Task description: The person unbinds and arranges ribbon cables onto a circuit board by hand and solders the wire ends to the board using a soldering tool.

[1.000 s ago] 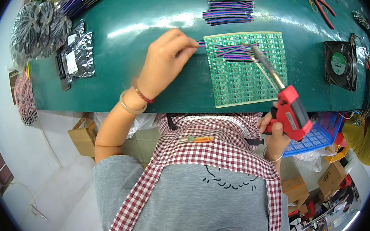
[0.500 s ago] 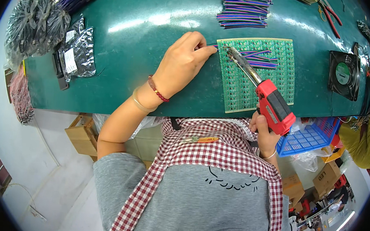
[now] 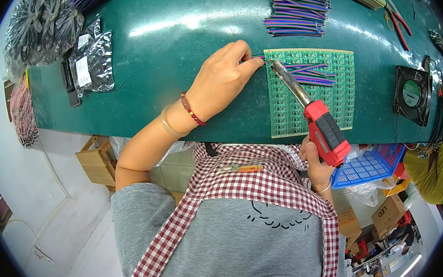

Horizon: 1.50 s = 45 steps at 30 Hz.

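Observation:
A green printed circuit board panel (image 3: 312,114), covered with rows of small parts, lies flat on the table. My left hand (image 3: 221,81) is closed in a pinch at its upper left edge, on a short multicoloured ribbon wire (image 3: 258,56) whose end reaches the board. In my right hand (image 3: 315,164) is a red and black soldering gun (image 3: 327,134), gripped by the handle. Its metal barrel slants up and left over the board, and the tip is close to the wire's end; contact cannot be made out. Several loose ribbon wires (image 3: 312,80) rest on the panel beside the barrel.
Beyond the board lies a stack of ribbon wires (image 3: 298,12). Red-handled pliers (image 3: 399,27) and a black fan (image 3: 412,95) are at the right. Plastic bags (image 3: 94,63) sit at the left. A blue basket (image 3: 370,168) stands below the table's right front edge.
The soldering gun has shifted slightly toward me and its handle a little left. My left hand keeps its pinch on the ribbon wire. The whole view has moved slightly.

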Each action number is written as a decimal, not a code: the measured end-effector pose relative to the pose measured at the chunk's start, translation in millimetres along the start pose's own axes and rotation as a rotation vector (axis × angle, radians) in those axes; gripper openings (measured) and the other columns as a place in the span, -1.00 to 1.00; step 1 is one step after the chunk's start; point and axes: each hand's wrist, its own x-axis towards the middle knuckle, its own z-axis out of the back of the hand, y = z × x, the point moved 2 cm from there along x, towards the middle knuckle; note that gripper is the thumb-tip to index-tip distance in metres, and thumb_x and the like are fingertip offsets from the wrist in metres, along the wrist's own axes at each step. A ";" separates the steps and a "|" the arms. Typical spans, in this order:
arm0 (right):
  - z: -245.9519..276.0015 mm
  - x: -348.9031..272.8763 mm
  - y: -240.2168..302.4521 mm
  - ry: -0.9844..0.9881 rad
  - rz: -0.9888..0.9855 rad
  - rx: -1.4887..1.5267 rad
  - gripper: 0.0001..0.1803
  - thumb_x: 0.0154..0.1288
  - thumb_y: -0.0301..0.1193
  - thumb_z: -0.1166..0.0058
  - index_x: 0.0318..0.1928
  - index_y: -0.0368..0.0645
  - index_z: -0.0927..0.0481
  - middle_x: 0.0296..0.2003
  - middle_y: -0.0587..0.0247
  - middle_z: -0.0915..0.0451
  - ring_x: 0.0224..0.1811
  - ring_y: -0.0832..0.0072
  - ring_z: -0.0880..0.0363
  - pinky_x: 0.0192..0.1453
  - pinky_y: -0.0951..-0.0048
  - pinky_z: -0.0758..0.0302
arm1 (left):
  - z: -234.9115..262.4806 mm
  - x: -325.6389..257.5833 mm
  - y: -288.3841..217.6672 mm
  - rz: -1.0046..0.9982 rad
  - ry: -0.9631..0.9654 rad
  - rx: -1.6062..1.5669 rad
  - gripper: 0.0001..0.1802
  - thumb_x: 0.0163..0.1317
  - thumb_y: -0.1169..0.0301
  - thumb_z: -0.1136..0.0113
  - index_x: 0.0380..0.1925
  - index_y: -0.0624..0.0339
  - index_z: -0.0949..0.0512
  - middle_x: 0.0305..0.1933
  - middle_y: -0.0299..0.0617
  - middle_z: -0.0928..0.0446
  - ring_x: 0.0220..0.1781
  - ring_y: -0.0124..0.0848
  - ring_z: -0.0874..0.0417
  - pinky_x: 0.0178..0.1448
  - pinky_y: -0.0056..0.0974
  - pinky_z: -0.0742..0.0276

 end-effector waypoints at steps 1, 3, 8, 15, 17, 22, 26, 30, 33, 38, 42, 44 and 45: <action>-0.2 0.4 0.5 0.005 -0.009 -0.005 -0.83 0.42 -0.45 -0.23 -0.06 -0.25 -0.65 -0.34 0.37 -0.62 -0.30 0.60 -0.56 -0.22 0.44 -0.51 | -0.4 0.1 0.0 -0.002 -0.004 -0.002 -0.81 0.11 0.56 -0.28 -0.23 0.20 -0.66 -0.32 -0.17 -0.44 -0.27 -0.24 -0.59 -0.22 -0.19 -0.59; -0.5 -0.1 4.1 0.017 -0.028 -0.016 -0.83 0.42 -0.45 -0.23 -0.06 -0.24 -0.64 -0.35 0.36 -0.61 -0.29 0.59 -0.56 -0.21 0.44 -0.50 | -0.1 0.6 -0.2 0.000 -0.010 0.003 -0.81 0.12 0.57 -0.31 -0.22 0.18 -0.67 -0.32 -0.18 -0.46 -0.29 -0.26 -0.60 -0.24 -0.20 -0.60; -0.2 -2.2 17.9 0.008 -0.125 0.206 -0.86 0.48 -0.42 -0.16 -0.08 -0.22 -0.61 -0.37 0.41 -0.56 -0.31 0.61 -0.51 -0.19 0.46 -0.48 | -0.2 1.1 0.9 -0.002 -0.013 0.025 -0.80 0.13 0.57 -0.39 -0.21 0.16 -0.71 -0.31 -0.19 -0.51 -0.33 -0.29 -0.62 -0.28 -0.22 -0.60; -2.2 -3.7 21.4 0.013 -0.162 0.152 -0.85 0.51 -0.40 -0.13 -0.06 -0.22 -0.59 -0.36 0.42 -0.55 -0.31 0.63 -0.49 -0.19 0.47 -0.46 | -1.1 0.7 1.3 0.014 -0.015 -0.017 -0.83 0.12 0.57 -0.29 -0.25 0.21 -0.68 -0.32 -0.17 -0.44 -0.27 -0.24 -0.59 -0.22 -0.18 -0.60; -2.9 -2.8 19.3 0.029 -0.117 0.133 -0.84 0.50 -0.41 -0.14 -0.05 -0.22 -0.59 -0.35 0.41 -0.56 -0.29 0.63 -0.50 -0.18 0.47 -0.47 | -0.7 1.5 2.4 0.028 -0.018 -0.039 -0.83 0.11 0.58 -0.30 -0.25 0.21 -0.69 -0.32 -0.18 -0.45 -0.27 -0.24 -0.59 -0.22 -0.18 -0.60; 0.4 -6.1 13.4 0.016 -0.122 0.139 -0.82 0.49 -0.42 -0.16 -0.02 -0.23 -0.62 -0.30 0.38 -0.59 -0.26 0.59 -0.53 -0.16 0.43 -0.50 | -0.3 2.7 0.3 0.036 -0.023 -0.066 -0.82 0.09 0.58 -0.33 -0.26 0.21 -0.70 -0.33 -0.18 -0.45 -0.28 -0.23 -0.60 -0.22 -0.18 -0.59; 3.1 -7.4 7.2 0.008 -0.116 0.098 -0.82 0.46 -0.44 -0.18 -0.01 -0.23 -0.64 -0.27 0.34 -0.63 -0.23 0.56 -0.57 -0.15 0.40 -0.52 | 0.7 3.9 0.4 0.028 -0.037 -0.043 -0.81 0.13 0.56 -0.41 -0.23 0.15 -0.73 -0.32 -0.21 -0.53 -0.36 -0.30 -0.64 -0.27 -0.24 -0.60; 3.8 -6.0 3.4 0.036 -0.075 0.030 -0.82 0.45 -0.45 -0.19 -0.01 -0.23 -0.65 -0.25 0.31 -0.65 -0.22 0.55 -0.59 -0.14 0.39 -0.53 | 0.2 2.9 0.4 0.024 -0.038 -0.024 -0.82 0.13 0.56 -0.41 -0.24 0.15 -0.73 -0.32 -0.22 -0.53 -0.35 -0.31 -0.64 -0.27 -0.24 -0.60; 1.8 -5.5 3.6 0.039 -0.064 0.026 -0.81 0.44 -0.45 -0.20 0.00 -0.24 -0.65 -0.24 0.31 -0.66 -0.21 0.55 -0.59 -0.14 0.39 -0.53 | -0.1 1.9 1.1 0.019 -0.042 -0.018 -0.82 0.13 0.56 -0.41 -0.24 0.15 -0.73 -0.32 -0.22 -0.53 -0.34 -0.31 -0.64 -0.27 -0.23 -0.61; 1.9 -11.0 6.5 -0.015 -0.168 0.169 -0.83 0.44 -0.45 -0.21 -0.03 -0.25 -0.65 -0.25 0.30 -0.66 -0.22 0.54 -0.60 -0.13 0.39 -0.54 | -0.2 1.6 1.8 0.022 -0.038 -0.008 -0.82 0.13 0.56 -0.41 -0.24 0.15 -0.73 -0.31 -0.22 -0.53 -0.33 -0.30 -0.64 -0.26 -0.23 -0.61; 3.9 -9.6 4.8 0.024 -0.063 0.082 -0.84 0.44 -0.46 -0.21 -0.05 -0.25 -0.65 -0.25 0.30 -0.66 -0.22 0.53 -0.60 -0.13 0.39 -0.54 | -0.3 2.2 -0.9 0.021 -0.035 -0.003 -0.83 0.13 0.56 -0.41 -0.24 0.15 -0.72 -0.31 -0.22 -0.53 -0.32 -0.30 -0.64 -0.26 -0.22 -0.61; 3.8 -9.0 3.0 0.016 -0.082 0.044 -0.84 0.44 -0.46 -0.21 -0.05 -0.25 -0.65 -0.25 0.30 -0.67 -0.22 0.53 -0.60 -0.13 0.39 -0.54 | 0.0 2.3 -1.3 0.019 -0.038 -0.004 -0.83 0.13 0.56 -0.41 -0.25 0.15 -0.72 -0.31 -0.22 -0.53 -0.32 -0.30 -0.64 -0.25 -0.22 -0.61; 3.2 -8.8 2.8 0.018 -0.077 0.031 -0.84 0.43 -0.46 -0.21 -0.05 -0.25 -0.65 -0.25 0.30 -0.67 -0.22 0.53 -0.60 -0.13 0.39 -0.54 | 0.2 2.3 -1.2 0.021 -0.037 -0.006 -0.83 0.13 0.56 -0.41 -0.25 0.15 -0.72 -0.31 -0.22 -0.53 -0.32 -0.30 -0.64 -0.25 -0.22 -0.61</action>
